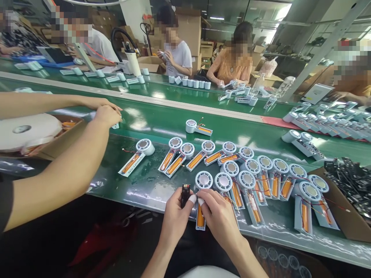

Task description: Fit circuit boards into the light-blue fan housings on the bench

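My left hand (178, 216) is closed around a small black circuit board (185, 193), held upright with a light connector at its top. Close beside it, my right hand (218, 212) has its fingertips pinched together; what they hold is too small to make out. White covers sit on my thumb tips. Just under both hands lies an open handheld fan (203, 180) with a round light-blue head and an orange battery in its handle, partly hidden by my fingers. Another fan (223, 181) lies beside it, behind my right hand.
Several similar open fans (246, 179) spread across the green table (153, 195). At right stands a cardboard box (342, 210) of black boards. A co-worker's arms (72, 162) reach in from the left, near a white reel (29, 133). Other people sit across the belt.
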Demonstrator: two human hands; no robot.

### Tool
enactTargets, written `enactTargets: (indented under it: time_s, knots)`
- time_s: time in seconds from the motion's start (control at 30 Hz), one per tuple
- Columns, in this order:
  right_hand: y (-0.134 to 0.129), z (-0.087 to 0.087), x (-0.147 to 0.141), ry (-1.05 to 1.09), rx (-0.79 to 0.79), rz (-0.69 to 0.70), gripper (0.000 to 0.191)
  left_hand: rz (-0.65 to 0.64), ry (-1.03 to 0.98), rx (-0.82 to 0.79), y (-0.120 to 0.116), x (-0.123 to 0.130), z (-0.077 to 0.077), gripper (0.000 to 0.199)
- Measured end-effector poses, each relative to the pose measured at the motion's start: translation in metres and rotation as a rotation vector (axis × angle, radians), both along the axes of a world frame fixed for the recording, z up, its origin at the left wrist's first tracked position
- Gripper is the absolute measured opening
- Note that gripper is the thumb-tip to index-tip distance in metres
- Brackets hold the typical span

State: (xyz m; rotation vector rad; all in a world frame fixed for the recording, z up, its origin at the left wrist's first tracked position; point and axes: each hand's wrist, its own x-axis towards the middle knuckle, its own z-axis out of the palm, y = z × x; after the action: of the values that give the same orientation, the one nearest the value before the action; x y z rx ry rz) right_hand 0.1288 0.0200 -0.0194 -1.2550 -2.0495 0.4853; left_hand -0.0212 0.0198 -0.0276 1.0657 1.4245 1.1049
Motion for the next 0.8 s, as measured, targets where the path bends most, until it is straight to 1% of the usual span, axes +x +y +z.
enactTargets:
  time_s: [0.07, 0.17, 0.3, 0.37, 0.43, 0.53, 0.67, 0.8]
  knots:
    - [0.0, 0.0, -0.001, 0.051, -0.015, -0.001, 0.028, -0.033, -0.009, -0.005, 0.001, -0.001, 0.0, 0.022]
    - [0.002, 0.003, 0.0, 0.138, -0.082, -0.001, 0.028, -0.061, -0.023, -0.01, 0.001, 0.0, 0.001, 0.025]
    - [0.005, 0.009, 0.004, 0.133, -0.158, 0.037, 0.031, -0.004, 0.052, 0.041, 0.0, 0.003, 0.005, 0.021]
    - [0.004, 0.009, 0.006, 0.104, -0.179, 0.041, 0.032, 0.031, 0.038, 0.03, -0.001, 0.003, 0.007, 0.017]
    - [0.003, 0.007, 0.005, 0.076, -0.159, 0.006, 0.03, 0.06, -0.088, -0.035, 0.0, 0.003, 0.007, 0.017]
    - [-0.001, 0.0, 0.001, 0.018, -0.051, -0.038, 0.031, 0.088, -0.28, -0.128, 0.002, 0.002, 0.004, 0.023]
    - [-0.003, -0.005, -0.004, -0.045, 0.051, -0.027, 0.025, 0.106, -0.384, -0.183, 0.003, 0.005, 0.001, 0.03]
    - [-0.001, -0.003, -0.004, -0.059, 0.045, -0.009, 0.021, 0.121, -0.443, -0.216, 0.002, 0.01, 0.002, 0.033]
